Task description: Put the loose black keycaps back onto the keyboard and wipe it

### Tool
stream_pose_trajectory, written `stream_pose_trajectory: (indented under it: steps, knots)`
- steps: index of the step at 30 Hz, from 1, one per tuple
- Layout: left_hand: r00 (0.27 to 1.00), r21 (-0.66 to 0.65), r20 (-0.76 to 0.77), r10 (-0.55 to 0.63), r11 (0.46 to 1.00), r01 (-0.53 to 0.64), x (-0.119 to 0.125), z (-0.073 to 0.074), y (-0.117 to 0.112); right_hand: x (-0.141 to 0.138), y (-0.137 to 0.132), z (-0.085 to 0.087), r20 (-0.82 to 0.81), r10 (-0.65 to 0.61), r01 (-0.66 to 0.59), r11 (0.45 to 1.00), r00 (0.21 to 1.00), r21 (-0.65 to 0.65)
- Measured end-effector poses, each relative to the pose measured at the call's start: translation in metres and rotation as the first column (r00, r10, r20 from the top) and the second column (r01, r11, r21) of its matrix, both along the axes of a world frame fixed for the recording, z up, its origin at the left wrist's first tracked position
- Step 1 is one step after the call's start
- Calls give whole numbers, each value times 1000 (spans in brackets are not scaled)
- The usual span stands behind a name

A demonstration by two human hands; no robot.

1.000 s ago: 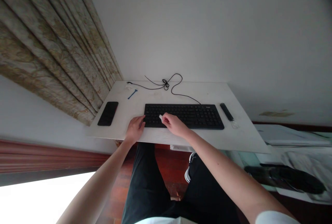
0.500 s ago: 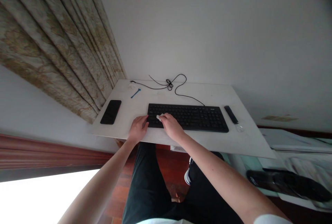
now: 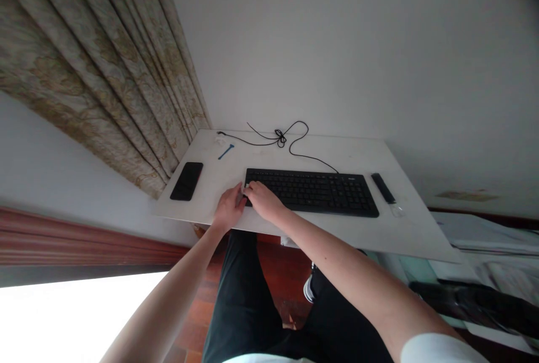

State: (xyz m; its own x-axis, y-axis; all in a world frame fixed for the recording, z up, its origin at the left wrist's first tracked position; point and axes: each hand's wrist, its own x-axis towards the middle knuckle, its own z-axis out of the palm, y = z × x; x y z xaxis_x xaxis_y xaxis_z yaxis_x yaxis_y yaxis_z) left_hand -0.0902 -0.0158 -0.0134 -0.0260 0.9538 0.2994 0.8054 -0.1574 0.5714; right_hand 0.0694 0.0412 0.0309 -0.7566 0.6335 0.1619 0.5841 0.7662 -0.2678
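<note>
A black keyboard lies on the white table. My left hand is at its left end, thumb and fingers closed against the edge. My right hand is over the keyboard's left-end keys, close beside the left fingertips. Its fingers pinch a small white wipe, which is mostly hidden by the fingers. The keyboard's cable runs from the back edge to a tied bundle near the wall.
On the left of the table lies a black phone. Behind it are a small blue tool and a crumpled whitish scrap. A dark, narrow object with a clear end lies right of the keyboard. A patterned curtain hangs at left.
My right hand has moved left across the keys with the white wipe, up to the keyboard's left end near my left hand. The view has shifted slightly.
</note>
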Motion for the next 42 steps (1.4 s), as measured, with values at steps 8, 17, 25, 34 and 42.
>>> stream_pose_trajectory:
  steps: [8,17,25,34,42]
  knots:
    - [999,28,-19,-49,998,49,-1,-2,2,56,5,2,-48,-81,80,997,996,-20]
    - [1000,4,10,0,1000,0,-2,-3,1,-11,20,-2,-129,-59,46,993,990,-107]
    - [999,16,21,-37,999,37,-2,-1,0,37,29,0,-80,-88,80,992,993,-101]
    - [998,24,-29,-58,998,58,0,0,2,99,28,-3,-153,-198,179,975,968,-130]
    - [997,32,-41,-65,997,66,-1,2,2,6,24,-4,-137,-111,105,993,984,-51]
